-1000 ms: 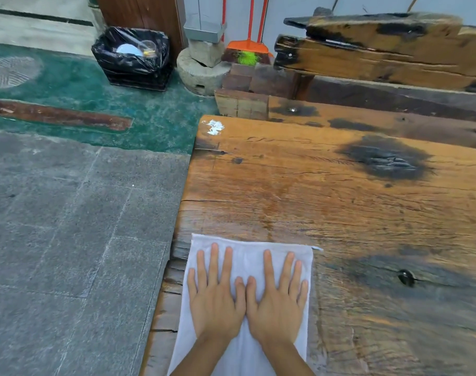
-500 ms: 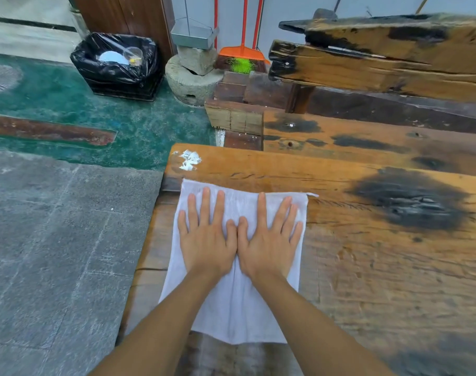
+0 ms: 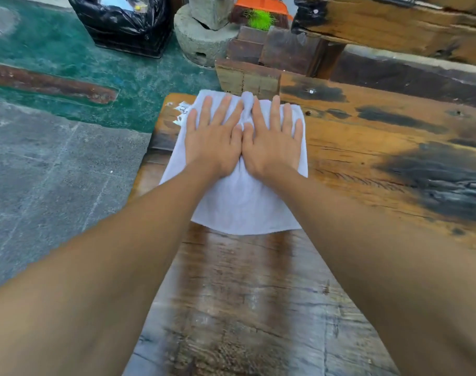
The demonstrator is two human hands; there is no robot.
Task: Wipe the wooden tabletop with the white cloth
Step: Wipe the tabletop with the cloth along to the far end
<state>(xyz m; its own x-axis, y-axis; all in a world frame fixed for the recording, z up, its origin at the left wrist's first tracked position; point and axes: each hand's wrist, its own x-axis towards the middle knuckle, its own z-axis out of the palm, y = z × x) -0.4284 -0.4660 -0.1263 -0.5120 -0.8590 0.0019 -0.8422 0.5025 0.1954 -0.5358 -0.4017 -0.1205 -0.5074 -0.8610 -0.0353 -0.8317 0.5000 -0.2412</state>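
Both hands, left hand (image 3: 214, 143) and right hand (image 3: 272, 142), lie flat and touching, pressing the white cloth (image 3: 239, 202) at the far left corner of the worn wooden tabletop (image 3: 353, 158). The near strip looks damp; the right part seems not wiped yet.

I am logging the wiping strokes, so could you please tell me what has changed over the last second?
Both hands, left hand and right hand, pushed the white cloth away along the tabletop, from the near part to the far end, where it now partly covers the white smear at the corner. A fold has bunched up between the hands. Both palms stayed flat, side by side on the cloth.
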